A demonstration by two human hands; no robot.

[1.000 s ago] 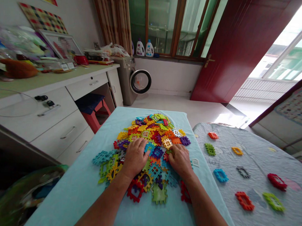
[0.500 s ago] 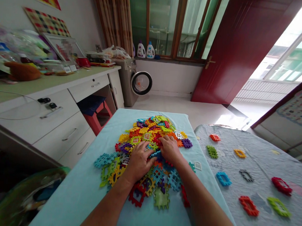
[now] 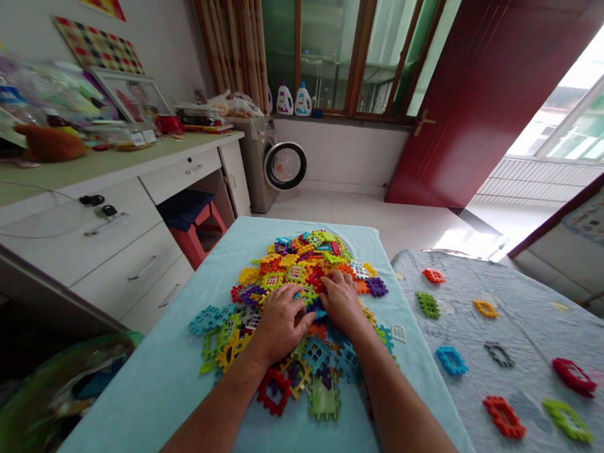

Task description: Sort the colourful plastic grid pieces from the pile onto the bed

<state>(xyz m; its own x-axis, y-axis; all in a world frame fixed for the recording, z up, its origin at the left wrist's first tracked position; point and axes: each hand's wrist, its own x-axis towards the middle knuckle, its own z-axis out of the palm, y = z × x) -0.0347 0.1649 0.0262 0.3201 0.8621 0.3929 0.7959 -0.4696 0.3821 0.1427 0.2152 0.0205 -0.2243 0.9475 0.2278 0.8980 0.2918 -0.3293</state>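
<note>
A heap of colourful plastic building pieces, flat and notched at the edges, covers the middle of the table. My left hand rests on the heap's left side, its thumb apart from the bent fingers and nothing visibly held. Across from it, my right hand reaches over red and green pieces, fingers a little spread and fingertips partly lost among them. Between the two hands lies a blue piece, partly hidden. Nearer me are a red square frame and a pale green piece.
A light-blue cloth covers the table. On the right, a grey-covered surface bears several separate pieces, among them a blue frame and an orange-red frame. A desk with drawers stands left; a red stool is under it.
The blue piece between my hands now shows less and lies lower in the heap. My right hand has shifted slightly right, and my left fingers have drawn back from the piece.
</note>
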